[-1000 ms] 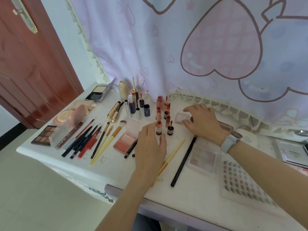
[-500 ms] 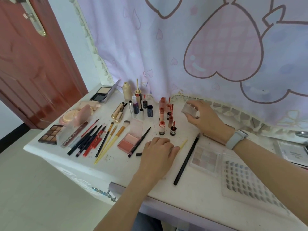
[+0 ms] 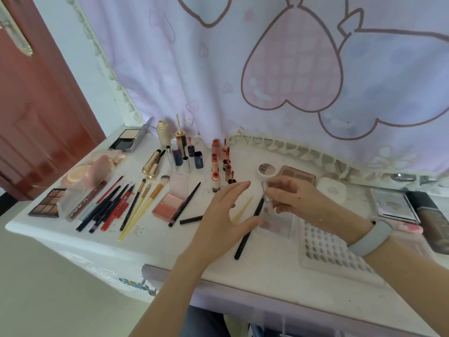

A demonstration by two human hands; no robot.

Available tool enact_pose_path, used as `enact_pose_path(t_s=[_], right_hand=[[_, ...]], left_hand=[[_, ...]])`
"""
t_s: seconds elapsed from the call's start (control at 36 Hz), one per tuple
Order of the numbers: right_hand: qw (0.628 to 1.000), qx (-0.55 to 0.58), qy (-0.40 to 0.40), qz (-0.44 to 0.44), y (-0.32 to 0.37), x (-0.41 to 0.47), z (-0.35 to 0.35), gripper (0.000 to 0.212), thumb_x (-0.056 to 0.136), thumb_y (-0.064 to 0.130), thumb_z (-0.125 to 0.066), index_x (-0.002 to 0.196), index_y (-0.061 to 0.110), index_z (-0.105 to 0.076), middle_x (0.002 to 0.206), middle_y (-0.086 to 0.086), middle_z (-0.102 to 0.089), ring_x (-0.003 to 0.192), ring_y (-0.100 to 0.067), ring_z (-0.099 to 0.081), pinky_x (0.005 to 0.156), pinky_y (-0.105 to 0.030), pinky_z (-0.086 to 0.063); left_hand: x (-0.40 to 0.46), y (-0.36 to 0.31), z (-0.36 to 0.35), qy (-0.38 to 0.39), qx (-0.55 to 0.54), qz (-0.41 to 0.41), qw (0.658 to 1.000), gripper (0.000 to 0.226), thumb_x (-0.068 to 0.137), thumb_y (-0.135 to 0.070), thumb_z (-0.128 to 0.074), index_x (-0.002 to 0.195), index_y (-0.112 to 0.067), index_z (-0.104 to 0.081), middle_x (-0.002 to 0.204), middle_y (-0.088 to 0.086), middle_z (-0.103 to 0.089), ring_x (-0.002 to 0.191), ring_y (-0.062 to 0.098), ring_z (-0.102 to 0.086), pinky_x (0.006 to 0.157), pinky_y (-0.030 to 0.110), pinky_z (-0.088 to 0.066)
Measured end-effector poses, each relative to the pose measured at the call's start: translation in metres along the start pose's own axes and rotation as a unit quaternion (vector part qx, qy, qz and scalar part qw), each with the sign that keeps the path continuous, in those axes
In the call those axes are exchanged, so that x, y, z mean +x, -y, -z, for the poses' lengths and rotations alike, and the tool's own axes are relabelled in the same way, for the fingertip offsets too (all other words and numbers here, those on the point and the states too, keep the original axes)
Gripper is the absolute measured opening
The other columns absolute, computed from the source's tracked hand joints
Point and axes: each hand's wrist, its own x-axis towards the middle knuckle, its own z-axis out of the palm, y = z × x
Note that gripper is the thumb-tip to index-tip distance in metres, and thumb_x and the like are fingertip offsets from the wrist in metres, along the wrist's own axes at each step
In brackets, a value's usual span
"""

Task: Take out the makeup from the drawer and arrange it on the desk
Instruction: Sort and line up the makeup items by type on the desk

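The small clear case [image 3: 266, 201] is off the counter [image 3: 267, 271], held on edge above the pale eyeshadow palette [image 3: 279, 223], with its thin side toward the camera. The right hand [image 3: 295, 199] has it, fingers curled and pinching its upper part; what the case holds is too blurred to make out. The left hand [image 3: 224, 215] hovers just left of the case with fingers straight and spread, thumb reaching under toward its lower corner, gripping nothing. Under that hand lie a long black brush [image 3: 245, 235] and a thin yellow stick [image 3: 241, 210]; further left of the case stand the small red lip tints [image 3: 216, 180], then the open pink blush compact [image 3: 170, 205] and the fan of pencils and brushes [image 3: 116, 205]. Behind the case sit a round white jar [image 3: 266, 170] and a brown palette [image 3: 297, 175]. The step looks like placing this case among the laid-out makeup. To do it well, I judge the left hand should steady the bottom edge so the slick plastic does not twist, then the case should be lowered flat onto a bare patch near the other palettes, kept well away from the upright lip tints, which would topple at a nudge, and not set on the brush handle.
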Motion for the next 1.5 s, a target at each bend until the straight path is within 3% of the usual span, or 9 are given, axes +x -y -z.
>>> enact_pose_path(t_s=[0.28,0.39,0.5,0.67,0.78,0.94,1.06,1.17,1.5], right_hand=[[0.997,0.074,0.02,0.005,0.007,-0.015,-0.017,0.048,0.064,0.043,-0.067,0.096,0.008,-0.056,0.077,-0.003,-0.072,0.069,-0.017,-0.069,0.059,-0.02,-0.052],[0.997,-0.025,-0.022,0.076,0.015,-0.021,-0.015,0.015,0.093,0.022,-0.052,0.088,0.012,-0.061,0.081,-0.005,-0.071,0.064,-0.014,-0.065,0.055,-0.018,-0.047],[0.947,-0.218,-0.085,0.221,0.014,-0.025,-0.017,0.022,0.089,0.013,-0.059,0.095,0.034,-0.063,0.088,0.011,-0.062,0.072,-0.003,-0.055,0.066,-0.014,-0.043],[0.864,-0.371,-0.072,0.331,0.013,-0.024,-0.028,0.022,0.087,0.015,-0.063,0.108,0.014,-0.068,0.101,0.003,-0.061,0.092,0.0,-0.047,0.082,-0.009,-0.036],[0.839,-0.408,-0.077,0.352,0.013,-0.024,-0.031,0.022,0.085,0.019,-0.062,0.105,0.011,-0.069,0.097,0.0,-0.064,0.092,-0.01,-0.054,0.083,-0.022,-0.043],[0.85,-0.4,-0.066,0.337,0.009,-0.024,-0.033,0.021,0.084,0.016,-0.065,0.105,0.013,-0.069,0.097,0.006,-0.062,0.092,-0.011,-0.055,0.082,-0.022,-0.043],[0.888,-0.358,-0.044,0.287,0.006,-0.025,-0.036,0.018,0.088,0.014,-0.061,0.101,0.021,-0.071,0.095,0.016,-0.06,0.089,-0.003,-0.053,0.079,-0.013,-0.041],[0.944,-0.268,-0.012,0.19,0.009,-0.024,-0.038,0.02,0.091,0.021,-0.055,0.097,0.036,-0.066,0.092,0.018,-0.069,0.084,-0.007,-0.061,0.076,-0.021,-0.049],[0.989,-0.12,0.045,0.075,0.013,-0.016,-0.048,0.021,0.09,0.008,-0.057,0.089,0.026,-0.068,0.074,0.016,-0.071,0.068,0.007,-0.063,0.061,-0.005,-0.044]], left_hand=[[0.002,-0.019,-0.002,-0.061,-0.131,0.022,0.989,0.042,0.081,-0.021,-0.072,0.12,-0.027,-0.058,0.111,-0.014,-0.064,0.108,0.003,-0.057,0.088,0.02,-0.048],[0.004,-0.024,0.004,-0.098,-0.379,0.149,0.908,0.035,0.081,-0.022,-0.068,0.114,-0.015,-0.062,0.102,-0.002,-0.069,0.097,0.015,-0.065,0.083,0.027,-0.053],[0.006,-0.026,0.006,-0.098,-0.535,0.215,0.811,0.039,0.074,-0.032,-0.065,0.105,-0.009,-0.062,0.094,0.009,-0.069,0.084,0.019,-0.068,0.072,0.026,-0.056],[0.004,-0.029,0.004,-0.066,-0.558,0.232,0.794,0.043,0.073,-0.038,-0.068,0.1,-0.006,-0.061,0.092,0.012,-0.069,0.083,0.02,-0.068,0.076,0.029,-0.056],[0.001,-0.027,0.006,-0.056,-0.566,0.241,0.786,0.042,0.075,-0.037,-0.067,0.103,-0.006,-0.062,0.097,0.014,-0.068,0.086,0.021,-0.067,0.077,0.031,-0.055],[-0.008,-0.026,0.01,-0.084,-0.542,0.217,0.808,0.042,0.073,-0.029,-0.068,0.107,-0.007,-0.059,0.096,0.01,-0.07,0.09,0.023,-0.068,0.075,0.028,-0.055],[-0.017,-0.021,0.01,-0.145,-0.311,0.144,0.928,0.044,0.073,-0.019,-0.076,0.112,-0.029,-0.059,0.103,-0.011,-0.068,0.098,0.005,-0.064,0.075,0.014,-0.051],[-0.025,-0.015,0.011,-0.141,-0.153,0.043,0.977,0.056,0.074,-0.009,-0.077,0.119,-0.034,-0.053,0.114,-0.015,-0.06,0.107,0.0,-0.055,0.085,0.013,-0.046],[-0.026,-0.009,0.007,-0.115,0.019,-0.022,0.993,0.058,0.074,-0.011,-0.078,0.123,-0.029,-0.052,0.118,-0.004,-0.048,0.111,0.001,-0.043,0.091,0.007,-0.037]])
